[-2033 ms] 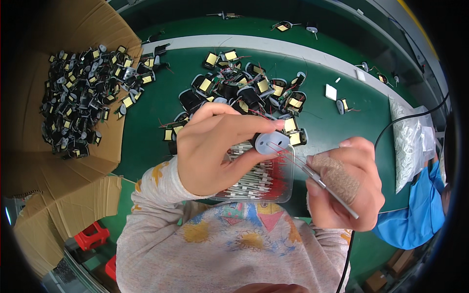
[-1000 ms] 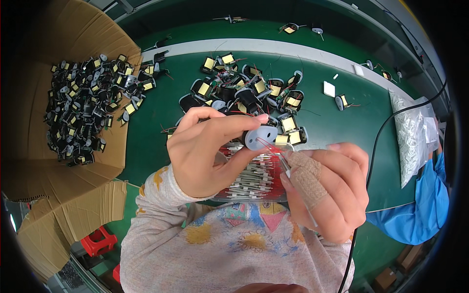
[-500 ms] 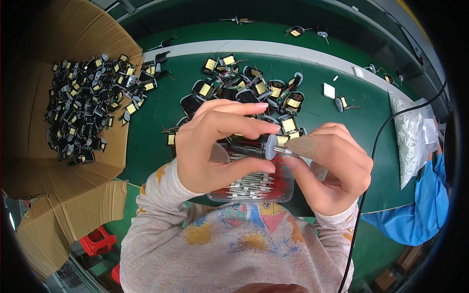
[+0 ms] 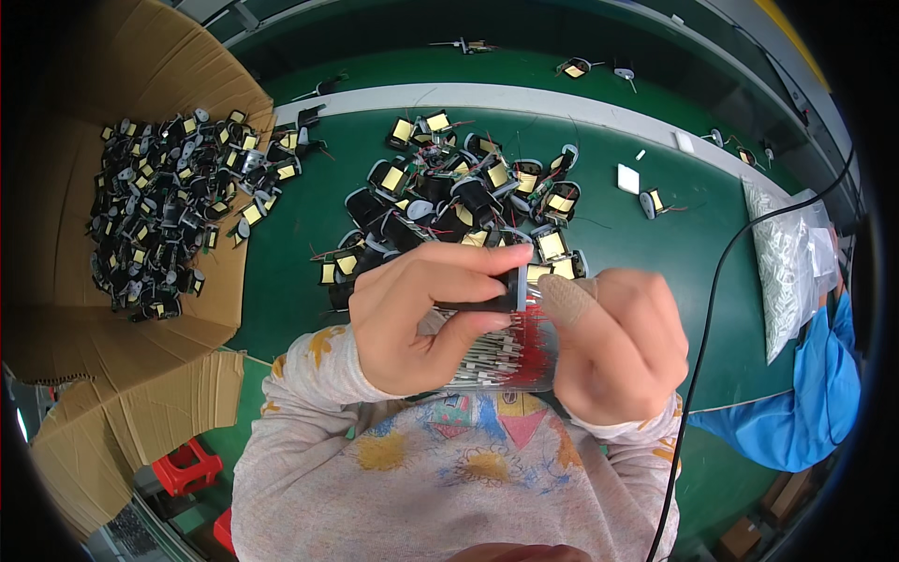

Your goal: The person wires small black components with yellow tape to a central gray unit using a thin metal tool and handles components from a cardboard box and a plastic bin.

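Note:
Between the fingertips and thumb of my left hand [image 4: 407, 318] is a black cylindrical housing [image 4: 485, 302] with a grey end cap [image 4: 523, 288] facing right. My right hand [image 4: 623, 347] is closed at that cap, its fingers curled and one wrapped in a tan bandage [image 4: 568, 300]. A short shiny piece shows at its fingertips; most of it is hidden. Beneath both hands, a clear plastic tray [image 4: 538, 385] holds many thin white parts with red leads [image 4: 492, 361]. Just beyond lies a pile of black housings [image 4: 473, 197] with yellow pads and thin wires.
A cardboard box [image 4: 201, 323] full of similar units stands at the left. To the right are a bag of small white pieces [image 4: 782, 272], a blue cloth [image 4: 805, 393] and a hanging black cable [image 4: 716, 290]. A white block [image 4: 628, 179] lies on the green table.
My right hand has moved slightly down and left, closer to the grey cap, covering most of the shiny shaft seen before. The held housing has turned a little and sits more level.

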{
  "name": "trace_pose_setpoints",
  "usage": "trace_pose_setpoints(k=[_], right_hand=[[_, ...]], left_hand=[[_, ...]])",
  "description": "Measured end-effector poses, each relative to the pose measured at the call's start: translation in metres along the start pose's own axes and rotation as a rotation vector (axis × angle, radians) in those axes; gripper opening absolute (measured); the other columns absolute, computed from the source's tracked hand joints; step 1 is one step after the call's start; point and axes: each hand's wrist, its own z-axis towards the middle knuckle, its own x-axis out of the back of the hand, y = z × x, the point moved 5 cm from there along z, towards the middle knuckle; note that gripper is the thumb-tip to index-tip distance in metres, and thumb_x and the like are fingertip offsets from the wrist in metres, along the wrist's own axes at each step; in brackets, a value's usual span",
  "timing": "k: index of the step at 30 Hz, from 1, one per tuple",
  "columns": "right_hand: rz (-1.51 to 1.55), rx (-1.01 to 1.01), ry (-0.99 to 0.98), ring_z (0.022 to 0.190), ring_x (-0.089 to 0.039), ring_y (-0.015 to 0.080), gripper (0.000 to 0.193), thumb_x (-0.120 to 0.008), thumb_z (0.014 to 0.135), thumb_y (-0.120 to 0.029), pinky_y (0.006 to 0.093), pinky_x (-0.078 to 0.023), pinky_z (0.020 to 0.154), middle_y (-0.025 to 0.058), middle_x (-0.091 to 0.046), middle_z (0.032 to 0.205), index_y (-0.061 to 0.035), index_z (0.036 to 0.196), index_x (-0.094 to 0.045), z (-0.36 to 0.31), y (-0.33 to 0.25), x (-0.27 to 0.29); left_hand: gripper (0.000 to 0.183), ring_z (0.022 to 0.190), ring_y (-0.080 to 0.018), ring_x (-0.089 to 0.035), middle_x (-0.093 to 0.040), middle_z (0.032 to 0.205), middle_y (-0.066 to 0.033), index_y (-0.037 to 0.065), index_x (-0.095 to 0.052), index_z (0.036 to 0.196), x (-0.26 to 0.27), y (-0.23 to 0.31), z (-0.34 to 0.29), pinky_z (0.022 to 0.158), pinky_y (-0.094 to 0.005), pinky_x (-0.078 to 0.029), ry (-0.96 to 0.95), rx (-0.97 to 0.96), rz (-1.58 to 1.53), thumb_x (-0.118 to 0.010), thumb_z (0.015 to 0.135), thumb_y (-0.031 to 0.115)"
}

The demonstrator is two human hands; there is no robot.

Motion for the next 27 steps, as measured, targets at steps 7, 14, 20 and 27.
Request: trace_pose_setpoints(k=[7, 14, 20, 27], right_hand=[[0.286, -0.204, 0.007, 0.059, -0.053, 0.0221, 0.04, -0.06, 0.046, 0.004, 0.03, -0.045, 0.052, 0.0079, -0.053, 0.068, 0.0017, 0.084, -0.067, -0.004, 0.008, -0.011], [0.298, -0.277, 0.012, 0.06, -0.056, 0.023, 0.028, -0.065, 0.059, 0.006, 0.0297, -0.046, 0.055, 0.0107, -0.058, 0.068, 0.0, 0.086, -0.067, 0.004, 0.022, -0.016], [0.706, -0.725, -0.051, 0.071, -0.061, 0.0177, 0.015, -0.06, 0.083, -0.006, 0.0278, -0.048, 0.065, 0.0097, -0.065, 0.084, 0.0006, 0.095, -0.065, -0.015, 0.059, -0.036], [0.626, -0.76, 0.226, 0.106, -0.052, 0.0178, 0.045, -0.054, 0.088, -0.013, 0.0279, -0.045, 0.084, 0.0141, -0.056, 0.115, -0.0027, 0.13, -0.042, -0.013, 0.108, -0.024]], left_hand=[[0.02, 0.08, -0.0244, -0.067, -0.065, 0.095, -0.0203, -0.002, -0.055, 0.084, -0.001, -0.007, -0.007, 0.065, -0.0274, -0.053, 0.099, 0.151, -0.187, -0.07, 0.071, 0.002], [0.019, 0.086, -0.0197, -0.064, -0.063, 0.101, -0.0191, -0.001, -0.054, 0.087, 0.002, -0.021, 0.003, 0.075, -0.0275, -0.051, 0.066, 0.157, -0.162, -0.068, 0.075, 0.002], [0.018, 0.1, -0.0201, -0.056, -0.058, 0.109, -0.0219, -0.001, -0.05, 0.089, -0.002, -0.041, 0.019, 0.09, -0.0337, -0.043, -0.069, 0.495, -0.495, -0.065, 0.079, 0.004], [0.019, 0.103, -0.0207, -0.055, -0.056, 0.117, -0.0161, 0.004, -0.062, 0.094, 0.009, -0.13, 0.095, 0.092, -0.0329, -0.04, -0.058, 0.355, -0.138, -0.067, 0.077, 0.011]])
